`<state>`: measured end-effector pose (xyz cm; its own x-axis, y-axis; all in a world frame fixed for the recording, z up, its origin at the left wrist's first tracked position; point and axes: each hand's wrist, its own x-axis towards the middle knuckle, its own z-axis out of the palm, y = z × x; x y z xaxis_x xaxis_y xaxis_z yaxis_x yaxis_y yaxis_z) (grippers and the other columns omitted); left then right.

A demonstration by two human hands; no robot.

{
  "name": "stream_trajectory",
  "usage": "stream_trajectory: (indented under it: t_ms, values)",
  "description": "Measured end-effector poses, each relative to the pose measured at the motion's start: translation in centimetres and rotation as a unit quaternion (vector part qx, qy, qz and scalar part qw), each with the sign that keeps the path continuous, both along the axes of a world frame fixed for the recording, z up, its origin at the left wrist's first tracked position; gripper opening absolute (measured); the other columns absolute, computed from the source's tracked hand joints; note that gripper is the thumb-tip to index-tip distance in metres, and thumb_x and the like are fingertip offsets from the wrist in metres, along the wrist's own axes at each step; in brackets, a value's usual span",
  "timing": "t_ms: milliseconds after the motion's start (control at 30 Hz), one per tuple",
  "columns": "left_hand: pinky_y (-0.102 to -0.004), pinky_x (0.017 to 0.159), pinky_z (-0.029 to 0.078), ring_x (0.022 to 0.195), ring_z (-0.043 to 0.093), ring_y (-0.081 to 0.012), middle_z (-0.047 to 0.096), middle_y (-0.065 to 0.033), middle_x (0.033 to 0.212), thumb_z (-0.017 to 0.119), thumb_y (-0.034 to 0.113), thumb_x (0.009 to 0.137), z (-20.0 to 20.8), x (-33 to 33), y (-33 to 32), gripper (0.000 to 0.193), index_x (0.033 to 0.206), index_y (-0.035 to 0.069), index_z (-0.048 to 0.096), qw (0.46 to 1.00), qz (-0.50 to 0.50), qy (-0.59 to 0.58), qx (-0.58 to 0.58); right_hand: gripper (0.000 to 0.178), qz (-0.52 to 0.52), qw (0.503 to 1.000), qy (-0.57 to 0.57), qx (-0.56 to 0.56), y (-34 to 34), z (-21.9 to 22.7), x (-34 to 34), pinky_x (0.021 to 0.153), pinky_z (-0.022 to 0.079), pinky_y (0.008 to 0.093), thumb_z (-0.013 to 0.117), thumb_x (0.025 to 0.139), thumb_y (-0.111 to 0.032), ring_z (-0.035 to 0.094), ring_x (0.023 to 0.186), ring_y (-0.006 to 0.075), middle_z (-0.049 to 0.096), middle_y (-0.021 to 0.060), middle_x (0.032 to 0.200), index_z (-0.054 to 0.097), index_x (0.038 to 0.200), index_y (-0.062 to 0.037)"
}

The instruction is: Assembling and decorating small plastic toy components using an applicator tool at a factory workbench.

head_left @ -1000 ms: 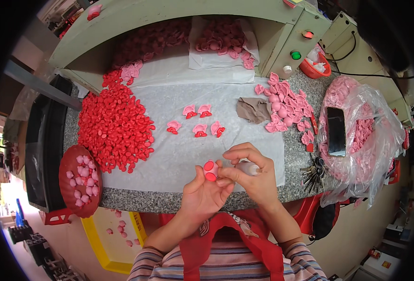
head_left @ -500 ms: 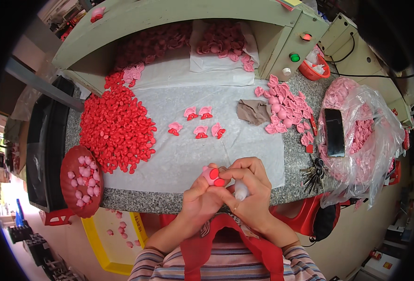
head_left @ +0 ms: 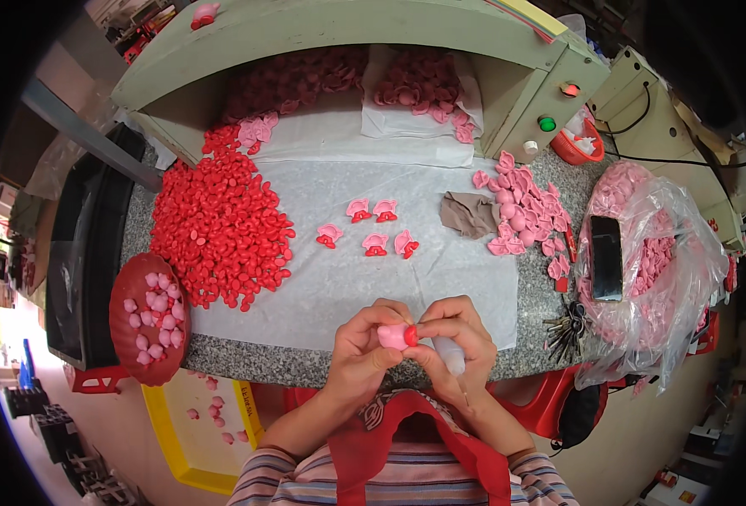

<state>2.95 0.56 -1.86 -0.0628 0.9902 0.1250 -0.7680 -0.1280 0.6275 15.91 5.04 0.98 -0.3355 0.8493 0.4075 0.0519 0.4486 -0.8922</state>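
Near the front edge of the table, my left hand (head_left: 358, 347) is closed round a small pink toy figure (head_left: 391, 337) with red feet. The figure lies on its side, its red end toward the right. My right hand (head_left: 464, 337) pinches at that red end with thumb and fingers. Tucked in the same hand is a white squeeze bottle (head_left: 451, 354), its thin tip pointing down toward my wrist. Ahead of my hands, several pink half shells with red feet (head_left: 374, 244) lie on the white sheet (head_left: 305, 312).
A heap of red feet (head_left: 212, 236) spreads at the left, beside a red dish (head_left: 122, 337) of pink figures. Pink shells (head_left: 529, 207), a grey cloth (head_left: 470, 215), keys (head_left: 567, 333) and a phone (head_left: 606, 257) on a plastic bag lie rightward. A green machine housing (head_left: 331, 34) spans the back.
The pink figure has been turned from feet facing up to lying sideways, red end to the right. Both hands stay close together round it, and the view has shifted slightly.
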Motion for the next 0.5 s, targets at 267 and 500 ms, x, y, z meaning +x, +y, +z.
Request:
stream_trajectory:
  t_ms: [267,500]
  values:
    - [-0.0274,0.083,0.037,0.090,0.047,-0.0170,0.047,-0.0108,0.098,0.069,0.011,0.070,0.76,-0.01,-0.02,0.033,0.097,0.004,0.052,0.996,0.048,0.077,-0.015,0.025,0.018,0.999,0.034,-0.022,0.26,-0.70,-0.23,0.067,0.041,0.0258,0.077,0.064,-0.014,0.052,0.078,0.0163,0.054,0.0086,0.086,0.061,0.080,-0.0024]
    - [-0.0283,0.083,0.039,0.092,0.049,-0.0170,0.048,-0.0102,0.100,0.067,0.011,0.073,0.34,-0.09,0.09,0.031,0.099,0.004,0.053,0.997,0.042,0.072,0.000,0.024,0.023,0.998,0.045,-0.026,0.42,-0.91,-0.23,0.067,0.043,0.0259,0.076,0.064,-0.011,0.053,0.077,0.0167,0.054,0.0084,0.087,0.062,0.081,-0.0037]
